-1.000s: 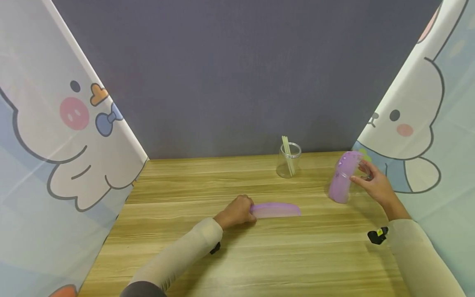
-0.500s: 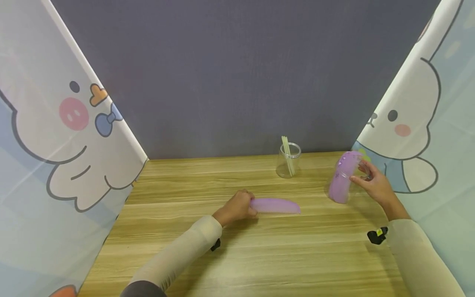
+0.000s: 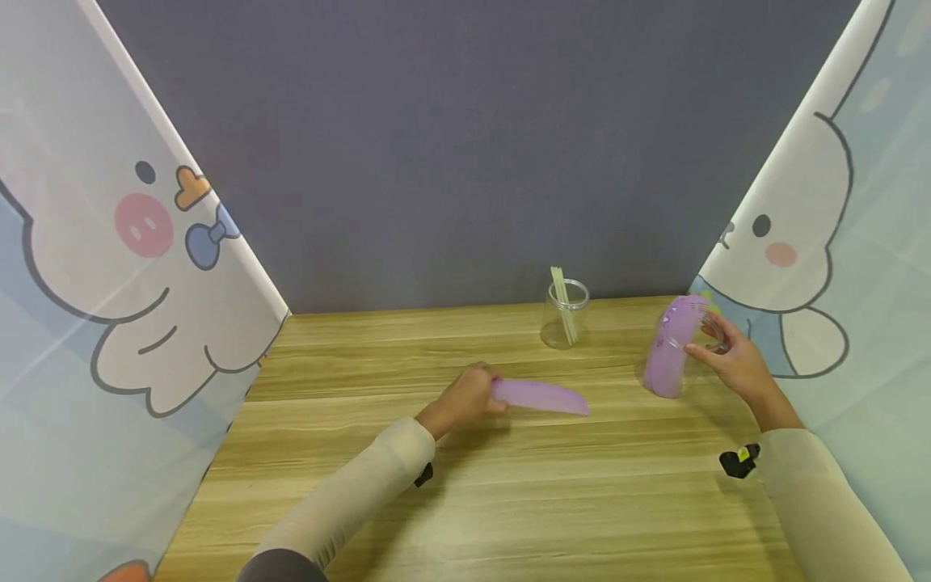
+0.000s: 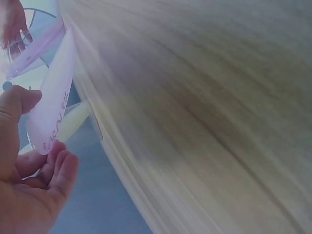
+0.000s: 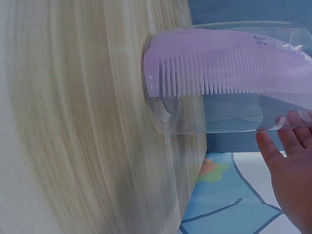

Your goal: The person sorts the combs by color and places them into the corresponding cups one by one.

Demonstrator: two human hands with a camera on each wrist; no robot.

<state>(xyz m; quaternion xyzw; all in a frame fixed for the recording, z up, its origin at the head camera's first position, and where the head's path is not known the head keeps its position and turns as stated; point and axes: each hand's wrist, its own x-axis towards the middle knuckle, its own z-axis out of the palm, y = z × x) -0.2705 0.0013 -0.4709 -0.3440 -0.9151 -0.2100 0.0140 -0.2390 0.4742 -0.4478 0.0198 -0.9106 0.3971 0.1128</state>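
Observation:
My left hand [image 3: 469, 396] pinches one end of a purple comb [image 3: 541, 396], which points right, low over the table. In the left wrist view, thumb and fingers press the comb [image 4: 51, 102] from both sides; dark lettering runs along it. At the right, my right hand [image 3: 740, 364] holds a clear cup [image 5: 229, 119] near its rim, thumb on the near side. Inside that cup stands a second purple comb [image 3: 665, 364], its upper end reaching the rim. The right wrist view shows this comb's teeth through the clear wall.
A second clear cup [image 3: 547, 327] with several pale sticks [image 3: 563, 303] stands near the table's back edge, left of the right hand. A dark grey panel [image 3: 465, 162] rises behind the wooden table [image 3: 349, 356]. Cartoon-printed cloths [image 3: 65, 267] flank both sides.
My left hand has moved slightly away from me, raising the comb, which has turned so its teeth show less. The right hand and its cup have stayed put.

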